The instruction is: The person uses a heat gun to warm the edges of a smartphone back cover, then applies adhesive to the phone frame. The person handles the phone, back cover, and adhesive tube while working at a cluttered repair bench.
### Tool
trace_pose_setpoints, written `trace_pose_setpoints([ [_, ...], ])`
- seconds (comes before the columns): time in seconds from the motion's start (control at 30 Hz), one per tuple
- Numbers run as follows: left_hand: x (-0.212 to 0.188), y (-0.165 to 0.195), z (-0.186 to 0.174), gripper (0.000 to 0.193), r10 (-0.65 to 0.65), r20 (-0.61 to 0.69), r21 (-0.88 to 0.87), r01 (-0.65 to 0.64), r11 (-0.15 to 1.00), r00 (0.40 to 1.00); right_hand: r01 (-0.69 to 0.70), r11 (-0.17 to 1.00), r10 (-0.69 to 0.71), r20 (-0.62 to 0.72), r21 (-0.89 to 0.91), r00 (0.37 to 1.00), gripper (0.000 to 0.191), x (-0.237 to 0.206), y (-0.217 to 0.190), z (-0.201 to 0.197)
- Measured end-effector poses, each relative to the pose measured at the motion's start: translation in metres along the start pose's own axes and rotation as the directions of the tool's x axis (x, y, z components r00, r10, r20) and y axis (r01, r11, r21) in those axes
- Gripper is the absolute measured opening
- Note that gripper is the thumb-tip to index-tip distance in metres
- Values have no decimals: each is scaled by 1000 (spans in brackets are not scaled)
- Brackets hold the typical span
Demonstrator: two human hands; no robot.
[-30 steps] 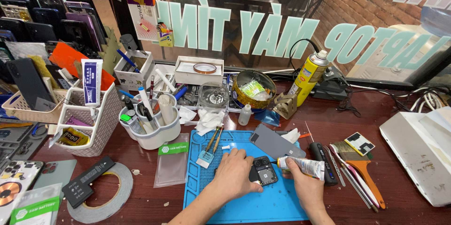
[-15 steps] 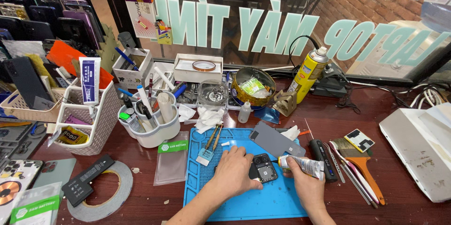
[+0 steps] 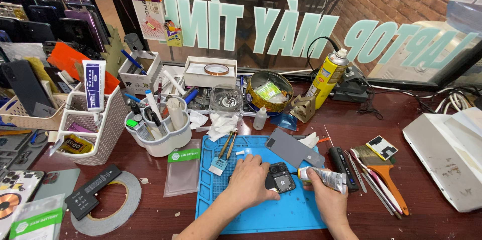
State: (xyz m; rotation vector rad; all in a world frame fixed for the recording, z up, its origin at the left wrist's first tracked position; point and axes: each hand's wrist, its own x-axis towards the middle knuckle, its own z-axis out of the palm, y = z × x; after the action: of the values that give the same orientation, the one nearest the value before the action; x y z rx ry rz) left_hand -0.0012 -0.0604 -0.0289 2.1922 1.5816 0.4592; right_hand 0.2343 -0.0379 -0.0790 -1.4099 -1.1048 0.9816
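Bench (image 3: 411,99): dark red wood, crowded from edge to edge; no visible shift in the clutter against half a second ago.
Mat (image 3: 281,210): blue, in front of the body, under both hands; same place as before.
White panel (image 3: 442,154): flat at the far right, well apart from the hands.
Basket (image 3: 100,134): white lattice at the left, a glue tube upright in it.
Tape roll (image 3: 108,217): grey ring lying flat at the lower left, a black strip across it.
Cup (image 3: 160,142): white, stuffed with pens and tools, just beyond the mat's left corner.
Spray can (image 3: 327,77): yellow, upright behind the mat.
Grey plate (image 3: 294,148): flat on the mat's far right corner, untouched.
Left hand (image 3: 251,182): fingers curled down over the module, pinning its left side to the mat; closed loosely, nearly as half a second ago.
Right hand (image 3: 324,197): wrapped shut round the tube, nozzle aimed left; barely nearer the module than a second ago.
Brush (image 3: 382,172): orange handle, right of the mat among thin tools.
Tube (image 3: 321,176): white and grey, level, tip just beside the module's right edge.
Module (image 3: 282,177): small, black, on the mat between the hands, partly hidden by the left fingers.
Change: almost none; grip and aim held, pointing to slow, fine gluing rather than a new step.
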Motion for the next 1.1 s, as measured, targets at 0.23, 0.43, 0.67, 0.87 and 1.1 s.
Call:
trace_pose_setpoints([
  [0.23,0,-1,3,78,14,-28,8,-14,1000,1000,-6,1000,5,-20,-25,1000,26,-3,1,-3],
  [0.43,0,-1,2,78,0,-8,-3,0,1000,1000,-28,999,27,-26,-38,999,25,-4,2,-5],
  [0.67,-1,-1,1,78,7,-16,-4,-7,1000,1000,-46,996,44,-33,-80,999,24,-8,0,-7],
  [0.87,0,-1,1,78,9,-17,-16,-9,1000,1000,-47,994,44,-38,-95,998,22,-10,0,-8],
  [1.1,0,-1,2,79,8,-19,-14,-8,1000,1000,-40,993,37,-25,-112,999,22,-13,0,-12],
])
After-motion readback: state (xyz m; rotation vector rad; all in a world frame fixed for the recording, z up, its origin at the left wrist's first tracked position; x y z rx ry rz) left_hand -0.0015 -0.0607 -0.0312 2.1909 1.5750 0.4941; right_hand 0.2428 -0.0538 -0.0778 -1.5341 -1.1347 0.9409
